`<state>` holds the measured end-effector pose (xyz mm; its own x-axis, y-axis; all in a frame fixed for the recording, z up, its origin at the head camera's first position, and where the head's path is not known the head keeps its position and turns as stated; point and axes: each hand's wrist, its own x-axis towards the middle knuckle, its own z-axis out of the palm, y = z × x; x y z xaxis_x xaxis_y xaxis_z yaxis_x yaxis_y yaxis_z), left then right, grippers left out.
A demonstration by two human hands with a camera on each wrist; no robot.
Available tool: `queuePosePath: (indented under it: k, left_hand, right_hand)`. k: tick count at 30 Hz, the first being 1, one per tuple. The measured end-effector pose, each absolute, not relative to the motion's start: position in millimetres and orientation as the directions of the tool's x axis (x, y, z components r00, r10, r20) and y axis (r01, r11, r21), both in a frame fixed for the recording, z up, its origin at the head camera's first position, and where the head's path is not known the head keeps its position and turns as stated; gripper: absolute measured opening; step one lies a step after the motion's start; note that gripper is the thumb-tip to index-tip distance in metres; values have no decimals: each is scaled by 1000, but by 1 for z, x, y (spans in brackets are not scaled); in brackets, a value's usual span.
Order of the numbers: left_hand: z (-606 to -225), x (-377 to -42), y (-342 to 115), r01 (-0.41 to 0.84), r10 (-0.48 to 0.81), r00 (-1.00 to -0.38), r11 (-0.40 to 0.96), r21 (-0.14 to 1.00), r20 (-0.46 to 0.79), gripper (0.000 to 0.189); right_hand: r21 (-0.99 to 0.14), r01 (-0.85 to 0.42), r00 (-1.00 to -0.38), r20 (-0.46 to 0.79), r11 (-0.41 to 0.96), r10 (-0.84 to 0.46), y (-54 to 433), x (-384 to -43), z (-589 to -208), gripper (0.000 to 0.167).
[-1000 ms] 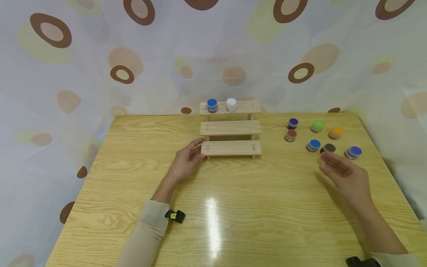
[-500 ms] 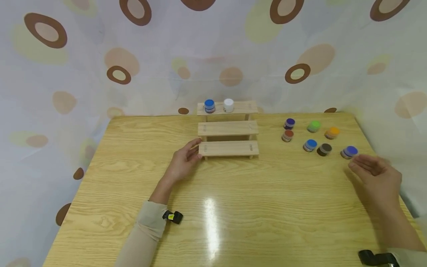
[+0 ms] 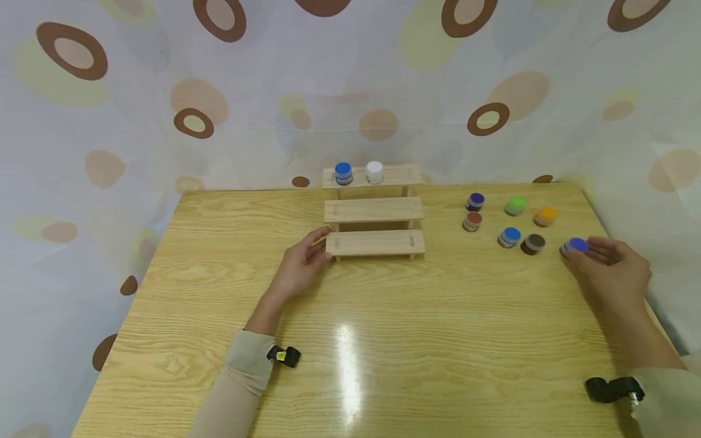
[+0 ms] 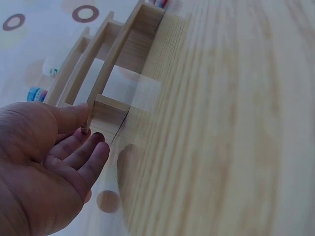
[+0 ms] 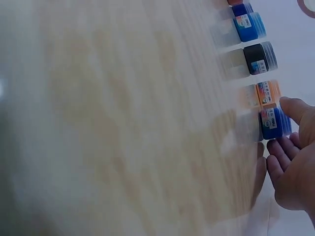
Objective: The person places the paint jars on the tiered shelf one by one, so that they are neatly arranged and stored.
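Plainly, left hand (image 3: 298, 267): pinches the three-tiered pale wooden rack (image 3: 374, 210) at its lowest left end.
Right hand (image 3: 619, 274): spread around the round, blue-violet-lidded jar (image 3: 577, 245); contact unclear.
Jar's place: yellowish wood-grained tabletop (image 3: 438, 340), far right.

2 beige sleeves (image 3: 235, 383); 2 black wrist devices (image 3: 292, 356), left bearing small yellow patch (image 3: 281, 355).

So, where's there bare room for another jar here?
Bare: the middle shelf and bottom shelf; the top shelf right of the white jar; the table between the forearms, and left of the left hand. Crowded: the table's far right, where seven jars cluster near the right hand.
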<state>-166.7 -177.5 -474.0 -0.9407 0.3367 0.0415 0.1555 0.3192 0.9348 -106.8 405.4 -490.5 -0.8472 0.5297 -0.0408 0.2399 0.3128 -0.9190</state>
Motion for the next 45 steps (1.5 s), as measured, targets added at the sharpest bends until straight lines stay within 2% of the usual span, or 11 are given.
queuePosePath:
  k: [5, 12, 20, 27, 35, 45]
  left_hand:
    - [-474, -166, -177, 156, 340, -939, 311, 937, 44, 59]
    - [-477, -167, -176, 165, 350, -935, 300, 940, 52, 59]
    - [-476, -168, -175, 163, 348, -936, 296, 941, 53, 60]
    - [-474, -167, -175, 144, 342, -939, 292, 946, 38, 61]
    - [-474, -167, -178, 140, 342, -939, 298, 944, 31, 59]
    - [-475, -167, -178, 133, 342, -939, 311, 941, 20, 59]
  right_hand:
    - [-901, 248, -852, -29, 355, 522, 404, -112, -491, 58]
    - [-914, 200, -879, -9, 353, 476, 406, -103, -491, 52]
    - [-859, 80, -938, 106, 505, 330, 389, -85, -482, 53]
    - [-858, 83, -960, 69, 506, 273, 369, -67, -478, 50]
    - [-844, 29, -983, 74, 535, 170, 337, -55, -478, 47]
    - [-817, -96, -993, 119, 569, 4, 282, -54, -473, 38]
